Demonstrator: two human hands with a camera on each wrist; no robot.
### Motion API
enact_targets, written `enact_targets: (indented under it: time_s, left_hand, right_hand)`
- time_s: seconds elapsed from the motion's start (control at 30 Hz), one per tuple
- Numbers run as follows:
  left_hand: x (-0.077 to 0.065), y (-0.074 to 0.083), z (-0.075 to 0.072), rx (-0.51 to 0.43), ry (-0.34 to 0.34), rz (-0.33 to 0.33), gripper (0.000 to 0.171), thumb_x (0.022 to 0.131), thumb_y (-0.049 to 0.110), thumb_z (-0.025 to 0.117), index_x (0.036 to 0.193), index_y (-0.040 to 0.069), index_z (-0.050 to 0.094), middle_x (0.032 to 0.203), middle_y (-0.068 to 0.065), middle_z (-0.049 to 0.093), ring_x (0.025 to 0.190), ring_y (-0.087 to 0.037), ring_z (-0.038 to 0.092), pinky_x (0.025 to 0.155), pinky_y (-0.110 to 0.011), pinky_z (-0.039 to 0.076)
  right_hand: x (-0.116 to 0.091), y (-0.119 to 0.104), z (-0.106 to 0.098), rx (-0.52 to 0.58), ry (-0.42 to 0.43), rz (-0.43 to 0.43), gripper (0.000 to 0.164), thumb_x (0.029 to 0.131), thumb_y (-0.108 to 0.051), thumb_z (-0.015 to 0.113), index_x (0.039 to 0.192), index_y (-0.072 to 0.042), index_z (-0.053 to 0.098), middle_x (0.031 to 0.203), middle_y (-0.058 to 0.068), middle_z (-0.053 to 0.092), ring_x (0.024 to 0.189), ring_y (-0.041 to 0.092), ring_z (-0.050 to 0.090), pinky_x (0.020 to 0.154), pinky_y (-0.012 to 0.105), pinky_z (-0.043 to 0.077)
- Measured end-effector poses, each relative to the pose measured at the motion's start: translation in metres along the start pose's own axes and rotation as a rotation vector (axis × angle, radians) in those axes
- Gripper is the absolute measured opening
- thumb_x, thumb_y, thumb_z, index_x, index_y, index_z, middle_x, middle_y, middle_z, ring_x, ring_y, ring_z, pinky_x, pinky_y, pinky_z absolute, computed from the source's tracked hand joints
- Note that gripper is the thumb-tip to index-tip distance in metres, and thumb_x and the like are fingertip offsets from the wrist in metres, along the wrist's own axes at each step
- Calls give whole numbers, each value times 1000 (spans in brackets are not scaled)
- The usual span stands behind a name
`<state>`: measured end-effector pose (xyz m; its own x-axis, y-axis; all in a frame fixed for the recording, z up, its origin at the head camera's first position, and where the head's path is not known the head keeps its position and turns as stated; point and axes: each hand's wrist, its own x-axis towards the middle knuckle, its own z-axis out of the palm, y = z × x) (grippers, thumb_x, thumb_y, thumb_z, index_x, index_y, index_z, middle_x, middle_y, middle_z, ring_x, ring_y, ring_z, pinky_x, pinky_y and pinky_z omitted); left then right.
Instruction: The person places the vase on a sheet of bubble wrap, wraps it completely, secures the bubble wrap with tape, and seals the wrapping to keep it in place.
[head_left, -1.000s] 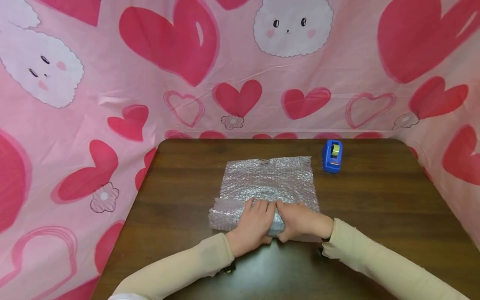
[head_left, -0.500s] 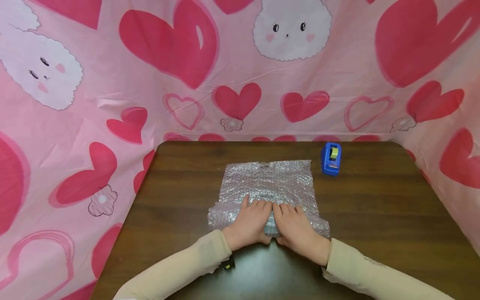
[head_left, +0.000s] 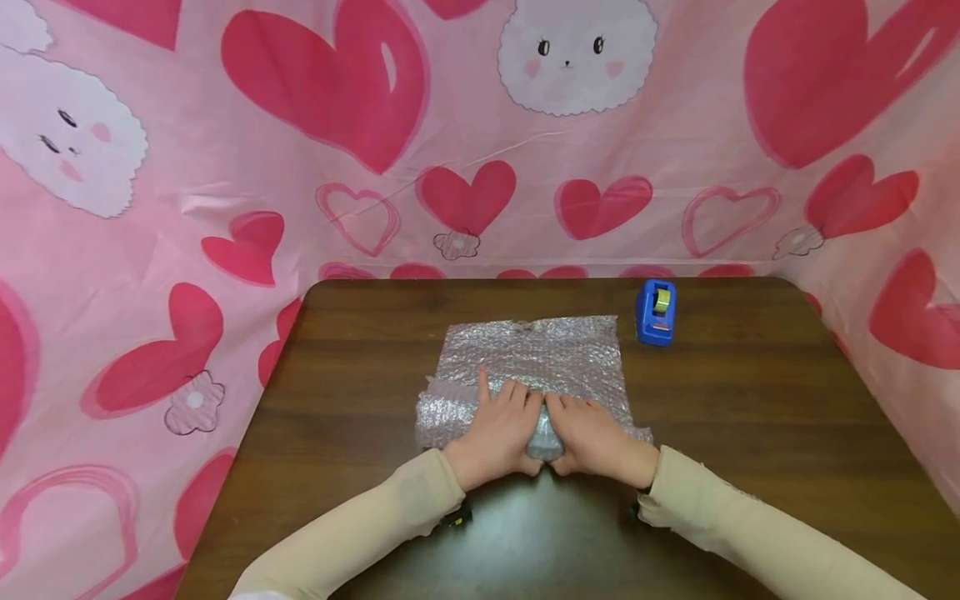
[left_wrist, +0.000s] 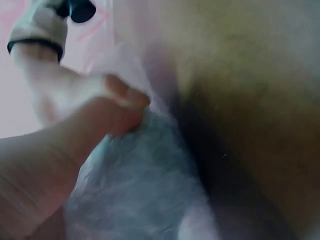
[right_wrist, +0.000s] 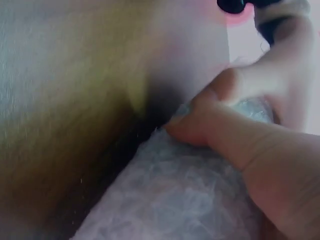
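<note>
A sheet of clear bubble wrap (head_left: 555, 350) lies on the brown table, its near part rolled up around a bluish-grey thing (head_left: 545, 437) that shows between the hands. What that inner thing is, I cannot tell. My left hand (head_left: 497, 429) grips the roll just left of its middle, fingers over the top and thumb at the near side. Right beside it, my right hand (head_left: 592, 437) holds the roll the same way. Both wrist views show the thumbs pressing the bubble wrap (left_wrist: 145, 185) close above the table. The roll's left end (head_left: 438, 417) sticks out past the left hand.
A blue tape dispenser (head_left: 656, 312) with a yellowish roll of tape stands at the back right of the table (head_left: 750, 400). Pink cloth (head_left: 360, 217) with hearts and white faces hangs behind the table and along both sides.
My right hand has turned its fingers over the top of the roll, and the loose near right part of the wrap is now rolled in. Both hands and the roll have shifted slightly away from me.
</note>
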<state>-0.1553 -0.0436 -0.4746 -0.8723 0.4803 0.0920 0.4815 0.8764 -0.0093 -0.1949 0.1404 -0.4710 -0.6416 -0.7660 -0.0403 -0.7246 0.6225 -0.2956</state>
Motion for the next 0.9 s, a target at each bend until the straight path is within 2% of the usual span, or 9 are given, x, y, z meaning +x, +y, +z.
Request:
enact_targets:
  time_s: [0.13,0.23,0.33,0.4,0.47,0.6,0.67,0.77,0.9]
  left_hand:
    - [-8,4,1,80,39,13,103,70,63,89,146,6,51,130,-12,64,121,-29,61,109,-81,27]
    - [-9,5,6,142,78,14,104,65,63,92,143,6,52,127,-12,66,116,-28,64,109,-76,33]
    - [-7,4,9,146,118,2,104,58,60,96,138,8,55,121,-9,68,109,-27,67,108,-70,39]
    - [-5,4,9,129,132,7,101,55,57,98,134,8,57,117,-9,70,104,-27,68,106,-67,42]
    - [-5,4,8,121,127,21,99,54,57,98,132,8,59,114,-9,71,101,-27,69,104,-66,44]
    - [-1,4,6,111,59,10,96,57,61,95,130,9,61,111,-8,72,98,-27,69,101,-62,47]
    - [1,3,3,87,-2,-13,97,58,62,94,132,9,62,111,-8,72,98,-27,69,99,-60,47]
    - [3,1,-1,32,-87,-44,94,60,61,92,132,9,62,108,-7,72,98,-27,69,96,-58,49]
    - [7,-2,-2,-32,-156,-63,78,64,59,90,119,12,62,101,-5,71,92,-25,69,91,-54,49]
  right_hand:
    - [3,5,-4,68,-39,0,68,67,-22,90,120,2,53,102,12,66,90,29,65,77,54,56]
    - [7,8,-8,100,-74,-11,65,68,-20,90,116,0,53,96,8,64,81,22,63,72,47,55]
    - [9,8,-14,128,-118,-9,63,69,-20,91,116,-1,53,94,6,64,78,18,62,70,44,55]
    - [8,4,-17,119,-130,15,66,71,-23,92,119,1,53,98,8,66,82,21,64,74,48,55]
    - [3,-2,-19,43,-104,48,78,72,-31,94,128,6,53,109,17,68,95,31,67,83,57,55]
    - [-11,-20,-14,-170,21,78,103,72,-40,95,146,11,45,131,29,61,117,46,61,94,72,47]
    - [-17,-26,-9,-236,61,64,107,71,-42,96,148,11,44,134,29,59,119,46,60,94,72,48]
    - [-19,-26,-2,-260,82,38,103,70,-39,97,145,11,47,127,26,62,113,42,62,90,63,52]
    - [-12,-15,5,-199,102,6,91,67,-33,98,136,6,53,113,22,67,103,38,66,82,55,54]
